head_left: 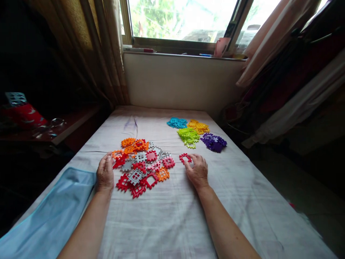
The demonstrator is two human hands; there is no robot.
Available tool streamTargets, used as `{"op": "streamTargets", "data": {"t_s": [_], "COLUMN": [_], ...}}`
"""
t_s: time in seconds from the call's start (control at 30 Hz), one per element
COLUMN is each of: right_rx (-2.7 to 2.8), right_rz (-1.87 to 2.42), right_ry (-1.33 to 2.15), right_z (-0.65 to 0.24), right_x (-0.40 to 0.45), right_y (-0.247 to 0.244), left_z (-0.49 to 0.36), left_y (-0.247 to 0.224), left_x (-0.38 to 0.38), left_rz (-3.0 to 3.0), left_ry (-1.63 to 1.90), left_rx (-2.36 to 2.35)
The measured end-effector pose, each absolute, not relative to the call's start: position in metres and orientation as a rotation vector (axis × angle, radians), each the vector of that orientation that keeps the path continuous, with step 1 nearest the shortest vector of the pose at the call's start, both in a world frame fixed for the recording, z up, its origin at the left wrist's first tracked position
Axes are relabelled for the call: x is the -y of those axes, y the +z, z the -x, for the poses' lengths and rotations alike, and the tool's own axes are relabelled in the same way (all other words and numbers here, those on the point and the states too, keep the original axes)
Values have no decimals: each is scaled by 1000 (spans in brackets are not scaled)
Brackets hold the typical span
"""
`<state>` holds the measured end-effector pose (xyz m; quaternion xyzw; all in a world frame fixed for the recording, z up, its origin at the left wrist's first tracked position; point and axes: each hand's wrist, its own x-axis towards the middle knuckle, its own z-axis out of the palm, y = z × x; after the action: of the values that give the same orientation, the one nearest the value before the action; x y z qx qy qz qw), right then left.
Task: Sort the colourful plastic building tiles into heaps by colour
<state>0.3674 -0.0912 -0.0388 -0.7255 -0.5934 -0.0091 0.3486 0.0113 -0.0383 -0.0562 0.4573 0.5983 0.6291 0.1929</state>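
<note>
On the cloth-covered surface, a mixed pile of notched plastic building tiles [136, 177] in red, grey and orange lies loosely spread. My left hand [105, 173] rests on its edge at the left side of this pile, fingers stretched and held together beside an orange tile [117, 154]; whether it touches that tile is hard to tell. To the right of the pile, my right hand [198, 170] has its thumb and fingers on a red frame-shaped tile [185, 158], which lies apart from the others. The fingers partly cover this tile's right side.
Beyond my right hand sit separate heaps of blue tiles [177, 123], yellow tiles [198, 127], lime green tiles [188, 136] and purple tiles [214, 142]. A light blue cloth [59, 201] lies by my left forearm. A wall and window stand at the far end.
</note>
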Motion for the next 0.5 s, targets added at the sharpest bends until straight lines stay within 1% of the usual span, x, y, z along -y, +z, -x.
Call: {"op": "streamTargets", "data": {"t_s": [0.17, 0.37, 0.5], "right_rx": [1780, 1866, 1834], "right_rz": [1743, 1877, 1883], "right_ry": [-4, -27, 3], "right_z": [-333, -312, -311], "right_x": [98, 97, 96], "right_y": [-27, -26, -27], "left_z": [-19, -20, -20], "left_y": [-48, -46, -47], "left_x": [42, 43, 43], "left_rz": [-1161, -1181, -1195], "left_ry": [1741, 1724, 1728], "left_rx": [-1658, -1641, -1645]}}
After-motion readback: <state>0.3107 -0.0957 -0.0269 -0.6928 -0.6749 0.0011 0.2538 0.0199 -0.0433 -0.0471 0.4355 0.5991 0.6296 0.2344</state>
